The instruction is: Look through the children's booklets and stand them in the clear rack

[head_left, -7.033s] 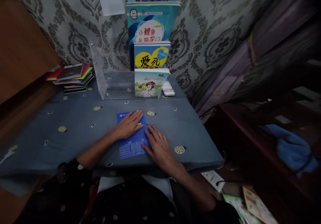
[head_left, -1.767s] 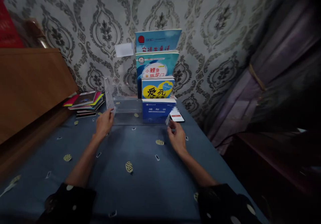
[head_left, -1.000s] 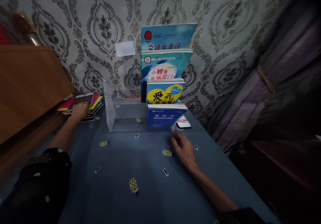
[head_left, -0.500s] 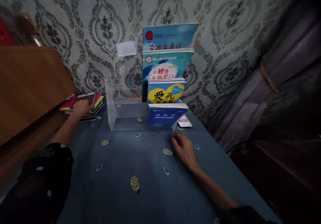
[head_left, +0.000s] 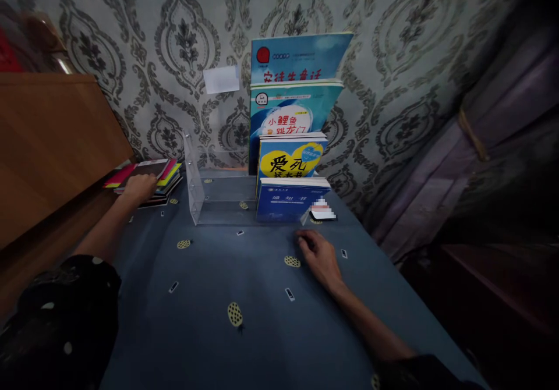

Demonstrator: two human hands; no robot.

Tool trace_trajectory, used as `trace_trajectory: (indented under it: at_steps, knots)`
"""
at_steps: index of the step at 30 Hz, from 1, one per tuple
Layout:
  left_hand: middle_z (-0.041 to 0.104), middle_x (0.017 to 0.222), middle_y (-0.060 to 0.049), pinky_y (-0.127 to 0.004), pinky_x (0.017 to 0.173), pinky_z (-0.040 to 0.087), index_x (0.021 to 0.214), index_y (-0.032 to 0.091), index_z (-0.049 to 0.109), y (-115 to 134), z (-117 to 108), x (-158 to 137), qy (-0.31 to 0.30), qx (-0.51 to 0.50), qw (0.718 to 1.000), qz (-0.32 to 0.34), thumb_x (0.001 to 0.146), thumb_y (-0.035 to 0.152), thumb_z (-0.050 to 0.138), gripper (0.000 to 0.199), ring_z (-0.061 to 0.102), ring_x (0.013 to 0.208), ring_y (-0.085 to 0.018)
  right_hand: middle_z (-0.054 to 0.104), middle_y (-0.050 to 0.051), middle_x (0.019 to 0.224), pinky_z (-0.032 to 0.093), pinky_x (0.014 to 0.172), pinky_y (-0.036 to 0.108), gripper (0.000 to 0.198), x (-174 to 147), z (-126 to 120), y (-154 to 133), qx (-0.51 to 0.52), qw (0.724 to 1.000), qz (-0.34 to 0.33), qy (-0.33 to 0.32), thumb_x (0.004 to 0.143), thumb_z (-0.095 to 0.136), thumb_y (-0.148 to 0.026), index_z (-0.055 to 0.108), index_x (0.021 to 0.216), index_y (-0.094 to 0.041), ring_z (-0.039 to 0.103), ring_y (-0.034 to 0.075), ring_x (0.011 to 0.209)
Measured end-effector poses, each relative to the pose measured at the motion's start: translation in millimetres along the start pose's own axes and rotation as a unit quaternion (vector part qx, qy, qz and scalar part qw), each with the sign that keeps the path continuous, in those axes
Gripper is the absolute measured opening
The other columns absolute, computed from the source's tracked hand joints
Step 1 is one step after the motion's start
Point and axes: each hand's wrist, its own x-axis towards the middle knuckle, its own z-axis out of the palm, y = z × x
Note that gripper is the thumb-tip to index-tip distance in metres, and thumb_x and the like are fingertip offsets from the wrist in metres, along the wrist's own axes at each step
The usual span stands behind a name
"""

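At the left, my left hand is closed on a dark thin book on top of a stack of books with pink, yellow and dark covers. Its fingertips are partly hidden. My right hand rests on the blue tablecloth, fingers loosely bent and slightly apart, with nothing in it. Just beyond it stands a clear stepped rack. On the rack's right half, from front to back, are a dark blue booklet, a yellow-and-blue book, a teal book and a taller blue book.
A wooden cabinet borders the table on the left. Right of the rack lies a small blurred-out white item. A white paper is on the patterned wall. A tied purple curtain hangs beyond the table's right edge.
The dark book under my left hand lies lower and flatter on the stack, and the hand has shifted slightly. My right hand stays in place. The view has tilted slightly.
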Motion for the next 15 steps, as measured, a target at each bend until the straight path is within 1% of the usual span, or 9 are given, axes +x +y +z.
trace_trajectory:
  at_steps: [2,4,6,8,9,12,13,15]
  knots:
    - [0.069,0.105,-0.031,-0.053,0.088,0.049,0.113,0.006,0.064,1.6,-2.6,-20.4,0.001,0.04,0.999,-0.01,0.09,0.026,0.045,0.036,0.067,0.104,-0.043,0.072,0.011,0.099,0.052,0.075,0.036,0.037,-0.1,-0.8,-1.5,-0.001,1.0,-0.003,-0.005,0.085,0.044,-0.037,0.072,0.099,-0.017,0.068,0.025,0.086]
    - [0.07,0.107,-0.027,-0.05,0.086,0.05,0.115,0.008,0.063,5.4,-4.1,-45.2,0.01,0.075,0.997,-0.004,0.091,0.026,0.044,0.035,0.068,0.102,-0.041,0.072,0.011,0.1,0.052,0.076,0.035,0.036,-0.2,-1.4,-2.6,-0.001,1.0,-0.005,-0.007,0.085,0.044,-0.036,0.072,0.099,-0.017,0.068,0.024,0.087]
    - [0.069,0.109,-0.027,-0.052,0.085,0.05,0.114,0.008,0.063,9.6,-2.2,-70.4,0.036,0.105,0.994,0.009,0.092,0.027,0.041,0.037,0.067,0.102,-0.042,0.073,0.011,0.101,0.052,0.076,0.034,0.035,-0.1,-1.4,-2.8,-0.002,1.0,-0.003,-0.008,0.085,0.044,-0.034,0.072,0.098,-0.018,0.068,0.024,0.086]
    - [0.067,0.115,-0.026,-0.052,0.091,0.048,0.119,0.009,0.061,12.2,4.9,-90.2,0.071,0.111,0.991,0.034,0.094,0.029,0.038,0.04,0.063,0.11,-0.041,0.073,0.01,0.1,0.052,0.077,0.034,0.034,0.2,-0.8,-2.3,-0.005,1.0,0.0,-0.008,0.085,0.045,-0.033,0.072,0.098,-0.018,0.068,0.024,0.086]
    - [0.064,0.122,-0.026,-0.053,0.095,0.045,0.125,0.009,0.059,12.5,10.4,-97.0,0.081,0.109,0.99,0.047,0.093,0.032,0.042,0.043,0.059,0.118,-0.042,0.073,0.01,0.1,0.052,0.078,0.035,0.033,0.4,-0.5,-1.8,-0.007,1.0,0.0,-0.007,0.084,0.046,-0.033,0.072,0.097,-0.018,0.067,0.024,0.086]
    - [0.046,0.149,-0.025,-0.059,0.108,0.034,0.142,0.011,0.046,11.0,32.8,-104.2,0.085,0.085,0.991,0.062,0.086,0.033,0.054,0.061,0.039,0.14,-0.043,0.074,0.01,0.1,0.052,0.079,0.035,0.032,1.0,0.1,-0.6,-0.01,1.0,0.001,-0.005,0.084,0.046,-0.033,0.072,0.096,-0.019,0.068,0.024,0.087]
    - [0.041,0.153,-0.024,-0.061,0.11,0.031,0.146,0.012,0.043,10.2,40.8,-103.6,0.077,0.077,0.992,0.06,0.086,0.031,0.054,0.065,0.034,0.143,-0.042,0.074,0.01,0.1,0.052,0.079,0.035,0.032,1.1,0.0,-0.4,-0.011,1.0,0.003,-0.005,0.084,0.046,-0.032,0.072,0.096,-0.019,0.068,0.024,0.087]
    - [0.037,0.157,-0.023,-0.062,0.111,0.029,0.151,0.014,0.038,9.3,55.1,-100.7,0.055,0.065,0.995,0.056,0.088,0.025,0.05,0.065,0.032,0.146,-0.04,0.075,0.009,0.099,0.053,0.078,0.035,0.031,1.3,-0.7,-0.5,-0.013,1.0,0.007,-0.007,0.084,0.047,-0.031,0.073,0.097,-0.02,0.068,0.024,0.085]
